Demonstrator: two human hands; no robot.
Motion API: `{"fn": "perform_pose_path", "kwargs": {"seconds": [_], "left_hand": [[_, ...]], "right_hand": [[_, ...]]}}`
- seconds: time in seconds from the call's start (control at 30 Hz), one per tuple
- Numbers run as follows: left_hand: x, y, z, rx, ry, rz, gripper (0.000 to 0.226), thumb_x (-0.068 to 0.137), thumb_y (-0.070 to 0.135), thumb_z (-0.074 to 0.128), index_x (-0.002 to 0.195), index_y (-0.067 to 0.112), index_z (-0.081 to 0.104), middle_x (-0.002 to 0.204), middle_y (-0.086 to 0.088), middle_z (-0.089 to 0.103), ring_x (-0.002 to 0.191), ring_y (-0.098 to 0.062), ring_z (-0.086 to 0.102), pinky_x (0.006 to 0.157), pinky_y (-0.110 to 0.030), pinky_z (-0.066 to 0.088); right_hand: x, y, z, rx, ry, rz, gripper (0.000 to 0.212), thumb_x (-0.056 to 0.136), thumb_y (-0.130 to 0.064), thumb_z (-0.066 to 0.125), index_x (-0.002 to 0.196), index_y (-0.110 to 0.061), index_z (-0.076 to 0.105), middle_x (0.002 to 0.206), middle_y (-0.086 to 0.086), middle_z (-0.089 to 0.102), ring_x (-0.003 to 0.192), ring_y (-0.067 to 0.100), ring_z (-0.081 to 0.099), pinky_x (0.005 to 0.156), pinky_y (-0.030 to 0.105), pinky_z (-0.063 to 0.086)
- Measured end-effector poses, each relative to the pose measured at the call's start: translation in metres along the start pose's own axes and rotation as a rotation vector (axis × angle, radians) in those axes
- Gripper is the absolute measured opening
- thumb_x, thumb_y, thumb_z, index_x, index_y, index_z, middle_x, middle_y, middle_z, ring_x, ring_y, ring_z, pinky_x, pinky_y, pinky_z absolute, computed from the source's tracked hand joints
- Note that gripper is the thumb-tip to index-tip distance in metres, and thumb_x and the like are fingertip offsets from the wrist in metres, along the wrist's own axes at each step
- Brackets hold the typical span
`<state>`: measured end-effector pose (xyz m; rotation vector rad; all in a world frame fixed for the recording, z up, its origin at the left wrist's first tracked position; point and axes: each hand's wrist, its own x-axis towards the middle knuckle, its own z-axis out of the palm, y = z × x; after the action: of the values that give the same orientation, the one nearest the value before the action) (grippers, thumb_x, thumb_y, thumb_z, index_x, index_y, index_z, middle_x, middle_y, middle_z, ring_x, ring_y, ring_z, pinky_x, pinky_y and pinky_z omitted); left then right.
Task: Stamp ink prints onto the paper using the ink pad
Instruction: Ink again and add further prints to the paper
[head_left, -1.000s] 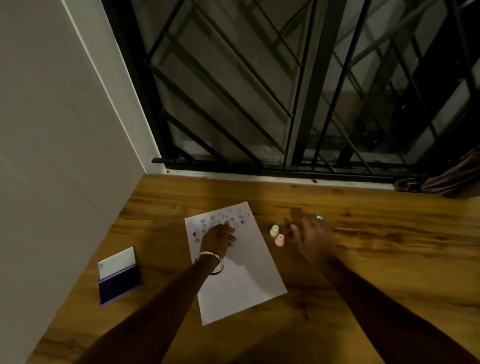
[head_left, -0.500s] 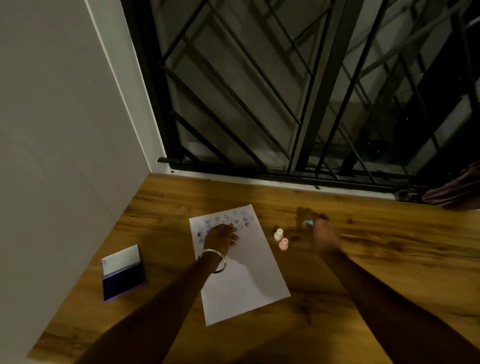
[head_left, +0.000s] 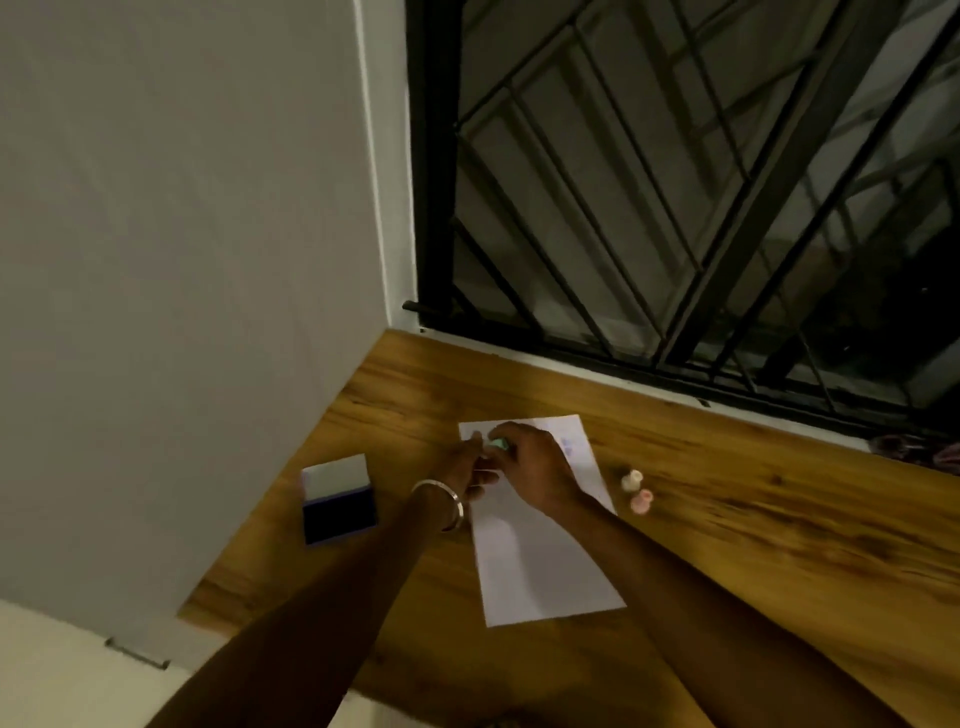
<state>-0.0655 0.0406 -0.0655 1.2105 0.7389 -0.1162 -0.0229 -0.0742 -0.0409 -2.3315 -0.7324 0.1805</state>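
Observation:
A white sheet of paper (head_left: 540, 561) lies on the wooden table (head_left: 753, 519), with faint purple prints near its far edge. My right hand (head_left: 530, 467) hovers over the paper's far left part, fingers closed on a small pale green stamp (head_left: 500, 443). My left hand (head_left: 470, 465), with a metal bangle on the wrist, meets it there and touches the same stamp. The ink pad (head_left: 340, 512) sits open to the left of the paper, its dark blue pad facing up and its lid raised. Most prints are hidden under my hands.
Two small stamps, a cream stamp (head_left: 632, 479) and a pink stamp (head_left: 641, 501), stand just right of the paper. A grey wall (head_left: 182, 260) borders the table on the left. A black window grille (head_left: 675, 208) runs along the far edge. Some dark cloth (head_left: 914, 451) lies far right.
My right hand carried the green stamp left from beside the two stamps to over the paper's far left part. My left hand now meets it there. The camera view swung left.

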Motion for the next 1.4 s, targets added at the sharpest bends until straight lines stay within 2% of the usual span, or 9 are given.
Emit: {"fn": "perform_pose_path", "kwargs": {"seconds": [0.1, 0.2, 0.33, 0.47, 0.63, 0.73, 1.13, 1.27, 1.4], "left_hand": [[-0.004, 0.002, -0.044, -0.108, 0.148, 0.057, 0.028, 0.095, 0.032, 0.052, 0.074, 0.014, 0.059, 0.058, -0.003, 0.057, 0.042, -0.010, 0.052, 0.041, -0.019, 0.040], [-0.010, 0.012, -0.092, -0.182, 0.300, 0.082, 0.025, 0.095, 0.028, 0.049, 0.077, 0.012, 0.056, 0.061, -0.004, 0.048, 0.049, -0.014, 0.044, 0.049, -0.021, 0.039], [-0.022, 0.024, -0.155, -0.176, 0.451, 0.113, 0.026, 0.090, 0.021, 0.050, 0.071, 0.007, 0.061, 0.054, -0.008, 0.046, 0.045, -0.017, 0.040, 0.037, -0.017, 0.031], [-0.036, 0.026, -0.190, -0.208, 0.546, 0.169, 0.036, 0.094, 0.024, 0.052, 0.063, 0.008, 0.061, 0.030, 0.003, 0.047, 0.025, -0.006, 0.041, 0.029, -0.012, 0.029], [-0.038, 0.021, -0.208, -0.273, 0.552, 0.173, 0.033, 0.088, 0.035, 0.064, 0.077, 0.004, 0.067, 0.075, -0.015, 0.058, 0.067, -0.023, 0.052, 0.065, -0.029, 0.047], [-0.036, 0.016, -0.213, -0.243, 0.573, 0.183, 0.033, 0.087, 0.033, 0.064, 0.085, 0.001, 0.071, 0.069, -0.013, 0.058, 0.059, -0.022, 0.049, 0.055, -0.026, 0.043], [-0.026, 0.003, -0.218, -0.184, 0.543, 0.146, 0.031, 0.089, 0.012, 0.053, 0.059, 0.013, 0.061, 0.064, -0.006, 0.060, 0.057, -0.019, 0.051, 0.052, -0.025, 0.041], [-0.033, 0.008, -0.212, -0.266, 0.483, 0.155, 0.035, 0.090, 0.015, 0.061, 0.056, 0.020, 0.068, 0.058, 0.004, 0.062, 0.055, -0.011, 0.054, 0.054, -0.022, 0.048], [-0.036, 0.011, -0.204, -0.220, 0.424, 0.117, 0.013, 0.087, 0.024, 0.066, 0.074, 0.020, 0.065, 0.071, -0.001, 0.060, 0.056, -0.013, 0.057, 0.061, -0.027, 0.049]], "right_hand": [[0.007, -0.026, 0.021, 0.073, -0.041, -0.063, 0.011, 0.089, -0.024, 0.064, 0.099, -0.019, 0.067, 0.099, 0.001, 0.071, 0.088, 0.015, 0.065, 0.076, 0.029, 0.052], [0.014, -0.054, 0.042, 0.092, -0.129, -0.103, 0.021, 0.089, -0.024, 0.065, 0.110, -0.020, 0.067, 0.113, 0.002, 0.070, 0.102, 0.018, 0.065, 0.089, 0.036, 0.054], [0.019, -0.092, 0.077, -0.028, -0.266, -0.123, 0.022, 0.088, -0.038, 0.061, 0.105, -0.023, 0.066, 0.112, 0.002, 0.068, 0.100, 0.021, 0.064, 0.087, 0.037, 0.054], [0.019, -0.123, 0.113, -0.254, -0.343, -0.243, 0.028, 0.093, -0.029, 0.057, 0.114, -0.011, 0.063, 0.121, 0.011, 0.063, 0.108, 0.029, 0.060, 0.094, 0.038, 0.051], [0.021, -0.141, 0.145, -0.473, -0.506, -0.349, 0.026, 0.096, -0.018, 0.050, 0.115, -0.005, 0.062, 0.124, 0.017, 0.061, 0.109, 0.035, 0.057, 0.086, 0.039, 0.048], [0.021, -0.140, 0.154, -0.504, -0.555, -0.346, 0.027, 0.097, -0.015, 0.047, 0.119, -0.004, 0.059, 0.126, 0.019, 0.059, 0.110, 0.035, 0.057, 0.085, 0.040, 0.046], [0.025, -0.140, 0.165, -0.520, -0.634, -0.273, 0.027, 0.095, -0.014, 0.050, 0.117, -0.004, 0.062, 0.123, 0.018, 0.061, 0.110, 0.034, 0.057, 0.090, 0.041, 0.049], [0.022, -0.137, 0.153, -0.355, -0.550, -0.161, 0.027, 0.094, -0.022, 0.057, 0.115, -0.008, 0.066, 0.122, 0.015, 0.063, 0.111, 0.031, 0.059, 0.093, 0.041, 0.050], [0.016, -0.134, 0.138, -0.216, -0.408, -0.044, 0.031, 0.093, -0.029, 0.057, 0.121, -0.015, 0.062, 0.128, 0.010, 0.061, 0.116, 0.028, 0.058, 0.100, 0.036, 0.046]]}}
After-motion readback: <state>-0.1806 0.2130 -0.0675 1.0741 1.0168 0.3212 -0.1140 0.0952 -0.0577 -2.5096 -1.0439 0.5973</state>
